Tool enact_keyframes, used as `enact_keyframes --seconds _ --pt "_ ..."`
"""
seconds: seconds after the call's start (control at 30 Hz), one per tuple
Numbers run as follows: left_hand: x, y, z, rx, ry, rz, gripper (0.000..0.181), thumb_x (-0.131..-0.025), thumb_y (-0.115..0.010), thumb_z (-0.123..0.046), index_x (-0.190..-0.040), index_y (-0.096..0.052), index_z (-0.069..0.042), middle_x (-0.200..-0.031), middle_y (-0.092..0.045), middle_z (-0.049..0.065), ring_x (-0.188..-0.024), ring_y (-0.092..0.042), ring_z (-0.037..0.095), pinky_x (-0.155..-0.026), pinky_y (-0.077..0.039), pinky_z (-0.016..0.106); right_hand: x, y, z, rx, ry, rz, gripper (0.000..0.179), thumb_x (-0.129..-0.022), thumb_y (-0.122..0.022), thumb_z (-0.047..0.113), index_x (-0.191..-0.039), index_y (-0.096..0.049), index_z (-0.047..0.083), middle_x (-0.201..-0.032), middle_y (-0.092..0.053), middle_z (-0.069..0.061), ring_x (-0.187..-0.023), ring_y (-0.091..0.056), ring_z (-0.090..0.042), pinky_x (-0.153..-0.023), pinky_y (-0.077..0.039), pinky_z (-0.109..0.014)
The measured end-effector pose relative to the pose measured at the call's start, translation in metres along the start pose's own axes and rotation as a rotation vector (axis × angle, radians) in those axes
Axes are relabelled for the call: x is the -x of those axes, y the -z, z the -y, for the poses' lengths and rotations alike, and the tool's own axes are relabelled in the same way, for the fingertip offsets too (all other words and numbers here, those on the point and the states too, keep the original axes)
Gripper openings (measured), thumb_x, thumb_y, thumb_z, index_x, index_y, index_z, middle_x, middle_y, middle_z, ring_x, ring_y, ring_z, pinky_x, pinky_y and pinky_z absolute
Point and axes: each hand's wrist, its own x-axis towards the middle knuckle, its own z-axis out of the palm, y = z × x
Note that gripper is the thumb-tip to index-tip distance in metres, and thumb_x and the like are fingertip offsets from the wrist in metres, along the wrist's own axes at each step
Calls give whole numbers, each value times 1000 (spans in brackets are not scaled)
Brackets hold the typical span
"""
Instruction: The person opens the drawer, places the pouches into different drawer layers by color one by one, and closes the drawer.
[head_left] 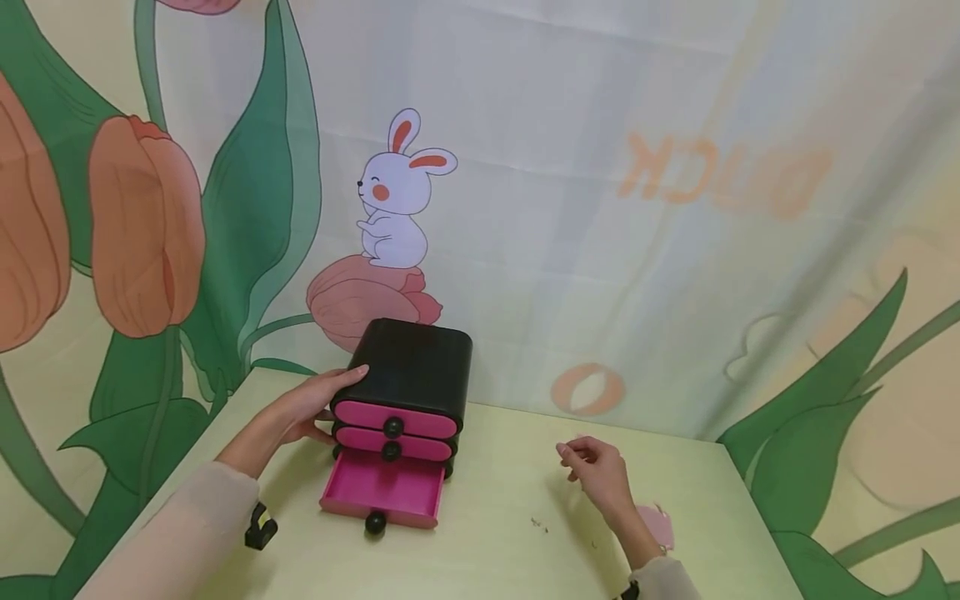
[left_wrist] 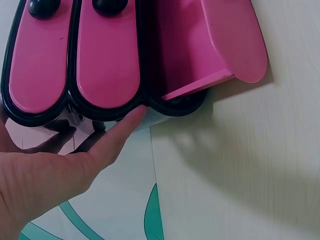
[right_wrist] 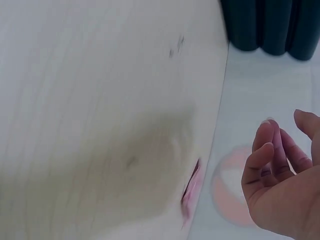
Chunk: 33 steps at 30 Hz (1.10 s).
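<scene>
A small black drawer box (head_left: pixel 416 358) with three pink drawers stands on the table. Its bottom drawer (head_left: pixel 386 487) is pulled out, and nothing lies in the part of it that shows. The two upper drawers are closed, each with a round black knob. My left hand (head_left: pixel 311 406) grips the box's left side, thumb over the top edge and fingers along the side; the left wrist view shows the fingers (left_wrist: pixel 117 140) against the side wall. To the right of the box, my right hand (head_left: pixel 597 477) hovers above the table with loosely curled fingers and holds nothing.
A pink piece (head_left: pixel 657 527) lies beside my right wrist, and another pink piece (right_wrist: pixel 192 192) is near the table's back edge. Several tiny dark bits (head_left: pixel 539 525) are scattered on the table (head_left: pixel 495 483). A printed curtain (head_left: pixel 540 250) hangs behind.
</scene>
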Motion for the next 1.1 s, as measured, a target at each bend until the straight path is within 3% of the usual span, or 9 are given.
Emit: enact_keyframes --seconds 0.3,0.43,0.63,0.87,1.1 --pt "1 1 0 -1 -1 -5 105 -99 -51 -74 -167 -14 -3 -154 -45 28 -140 -43 58 -95 -55 69 -13 26 -28 43 -78 -89 27 -103 -74 27 -113 -74 2 -101 -73 -16 -89 -74 -34 -63 -54 -25" --pt "2 0 0 -1 2 -4 105 -100 -51 -74 -167 -13 -3 -154 -44 29 -142 -40 58 -96 -54 70 -14 31 -41 70 -131 -131 33 -102 -74 31 -114 -72 1 -102 -71 -14 -87 -71 -30 -62 -52 -25" --pt "2 -1 0 -1 0 -10 107 -98 -52 -76 -167 -14 -3 -153 -46 28 -141 -43 57 -94 -55 69 -19 30 -55 165 -174 -182 33 -100 -75 30 -105 -69 -2 -95 -70 -13 -77 -59 -20 -59 -47 -26" --pt "0 -2 0 7 4 -2 108 -98 -53 -76 -168 -13 -5 -157 -43 28 -144 -38 58 -96 -54 69 -24 24 -65 356 -191 -216 34 -95 -77 27 -86 -67 -4 -84 -69 -17 -82 -60 -35 -67 -47 -40" --pt "0 0 0 15 6 -1 108 -97 -54 -76 -168 -13 -5 -155 -44 27 -143 -39 58 -96 -55 68 -30 18 -65 387 -241 -186 23 -94 -74 20 -90 -64 0 -86 -68 -16 -79 -62 -34 -65 -48 -43"
